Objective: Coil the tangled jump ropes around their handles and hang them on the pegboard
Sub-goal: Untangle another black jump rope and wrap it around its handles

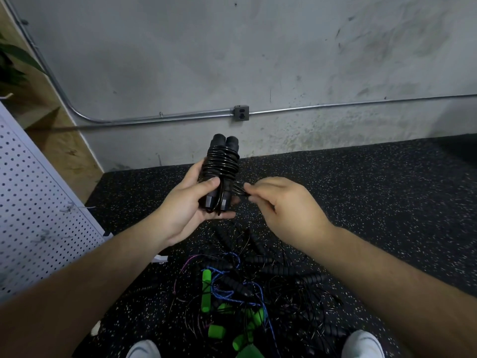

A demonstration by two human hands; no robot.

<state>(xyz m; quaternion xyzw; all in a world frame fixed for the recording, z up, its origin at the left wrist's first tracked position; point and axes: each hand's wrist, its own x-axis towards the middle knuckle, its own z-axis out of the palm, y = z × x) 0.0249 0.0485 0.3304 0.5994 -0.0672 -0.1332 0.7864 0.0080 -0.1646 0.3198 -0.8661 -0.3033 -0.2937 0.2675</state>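
Note:
My left hand (pixel 189 202) grips a black jump rope bundle (pixel 222 161): two black handles held side by side, upright, with black cord wound around their upper half. My right hand (pixel 281 200) is just to the right of the bundle and pinches the loose end of the black cord (pixel 238 189) between thumb and fingers. Below my hands a tangled pile of jump ropes (pixel 245 288) lies on the floor, with green handles (pixel 206 290), black ribbed handles and blue, purple and black cords. The white pegboard (pixel 33 202) stands at the left.
The floor is black speckled rubber (pixel 387 192). A grey concrete wall with a metal conduit and an outlet box (pixel 241 113) runs across the back. My two white shoes (pixel 362 344) show at the bottom edge. A plant and a wooden panel sit at far left.

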